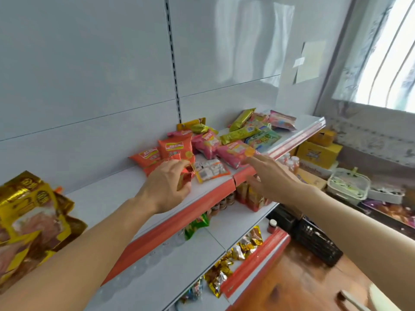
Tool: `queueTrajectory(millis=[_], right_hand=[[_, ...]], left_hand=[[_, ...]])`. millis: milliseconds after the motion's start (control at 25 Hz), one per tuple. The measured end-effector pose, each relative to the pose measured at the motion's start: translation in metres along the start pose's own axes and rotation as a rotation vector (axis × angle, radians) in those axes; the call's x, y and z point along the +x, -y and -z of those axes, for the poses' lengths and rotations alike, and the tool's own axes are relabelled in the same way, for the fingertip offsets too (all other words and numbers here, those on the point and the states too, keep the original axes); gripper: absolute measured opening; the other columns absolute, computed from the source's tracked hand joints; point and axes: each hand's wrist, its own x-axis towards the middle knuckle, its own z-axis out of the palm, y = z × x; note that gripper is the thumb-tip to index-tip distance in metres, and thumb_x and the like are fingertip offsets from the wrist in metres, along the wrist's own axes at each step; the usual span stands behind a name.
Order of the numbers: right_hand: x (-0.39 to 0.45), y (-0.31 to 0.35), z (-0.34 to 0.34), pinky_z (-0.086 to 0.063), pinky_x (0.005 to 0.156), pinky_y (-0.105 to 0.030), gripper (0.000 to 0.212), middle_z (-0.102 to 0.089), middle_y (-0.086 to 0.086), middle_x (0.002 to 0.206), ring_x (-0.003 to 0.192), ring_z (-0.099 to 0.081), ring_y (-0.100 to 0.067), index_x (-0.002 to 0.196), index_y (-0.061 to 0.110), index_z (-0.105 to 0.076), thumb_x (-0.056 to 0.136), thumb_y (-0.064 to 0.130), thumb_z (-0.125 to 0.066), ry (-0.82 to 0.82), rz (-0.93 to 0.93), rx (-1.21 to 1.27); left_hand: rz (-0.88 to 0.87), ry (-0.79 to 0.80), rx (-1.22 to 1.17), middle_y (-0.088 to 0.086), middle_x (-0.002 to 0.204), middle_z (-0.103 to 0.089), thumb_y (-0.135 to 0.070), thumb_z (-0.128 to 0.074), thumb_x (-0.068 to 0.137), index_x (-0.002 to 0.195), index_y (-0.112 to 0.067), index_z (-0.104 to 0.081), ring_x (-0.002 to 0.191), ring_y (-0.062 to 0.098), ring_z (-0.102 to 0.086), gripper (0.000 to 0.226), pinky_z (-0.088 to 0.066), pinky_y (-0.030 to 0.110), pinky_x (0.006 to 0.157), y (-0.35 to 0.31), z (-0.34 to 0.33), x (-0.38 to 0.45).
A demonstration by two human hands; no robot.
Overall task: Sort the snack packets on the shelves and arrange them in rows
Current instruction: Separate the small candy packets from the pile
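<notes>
Left hand [167, 185] pinching small red foil snack packet [186, 176] near white shelf's [107, 198] front edge, likely to row it; right hand [267, 173] spread empty, reaching toward glossy pink packet [233, 153].

Yellow boxes [317, 152] sit under the window [390, 52], white basket [348, 184] just below them, black crate [314, 241] lower down on the floor.

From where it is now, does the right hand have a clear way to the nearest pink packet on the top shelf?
Probably yes. The right hand is open, its fingertips just short of the pink packet, which lies near the shelf edge. Nothing lies between them; the left hand is busy with a red packet off to the side.
</notes>
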Motion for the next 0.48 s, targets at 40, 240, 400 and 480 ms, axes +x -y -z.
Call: queueTrajectory(millis=[40,240,400,480], right_hand=[[0.017,0.000,-0.006,-0.047,0.101,-0.041,0.044,-0.055,-0.001,0.137,0.126,-0.051,-0.024,0.143,0.022,-0.046,0.100,0.032,-0.051,0.002,0.042,0.002],[0.105,0.014,-0.052,-0.023,0.117,-0.059,0.062,-0.049,0.002,0.147,0.145,-0.032,-0.023,0.148,0.023,-0.040,0.093,0.044,-0.059,0.172,0.259,-0.124],[0.136,0.012,-0.048,-0.032,0.107,-0.048,0.041,-0.066,0.004,0.109,0.115,-0.057,-0.024,0.125,0.025,-0.049,0.091,0.047,-0.058,0.060,0.341,-0.107],[0.150,0.016,-0.027,-0.042,0.087,-0.041,0.037,-0.069,0.000,0.101,0.097,-0.064,-0.030,0.118,0.023,-0.051,0.088,0.044,-0.057,-0.051,0.313,0.099]], left_hand=[[-0.007,-0.009,0.045,0.002,0.147,-0.050,-0.052,-0.047,0.091,0.148,-0.020,-0.042,0.138,0.021,-0.042,0.065,-0.037,0.041,0.115,0.001,-0.007,0.011],[-0.002,-0.035,0.029,0.000,0.142,-0.053,-0.056,-0.036,0.091,0.142,-0.020,-0.049,0.134,0.021,-0.047,0.064,-0.041,0.042,0.109,0.016,-0.032,0.057],[0.019,-0.147,-0.226,-0.002,0.128,-0.060,-0.038,-0.042,0.100,0.130,-0.018,-0.059,0.121,0.015,-0.055,0.040,-0.043,0.031,0.102,0.022,-0.026,0.066],[0.089,-0.261,-0.328,-0.005,0.120,-0.064,-0.036,-0.044,0.101,0.125,-0.019,-0.062,0.112,0.011,-0.058,0.034,-0.043,0.026,0.096,0.026,-0.013,0.061]])
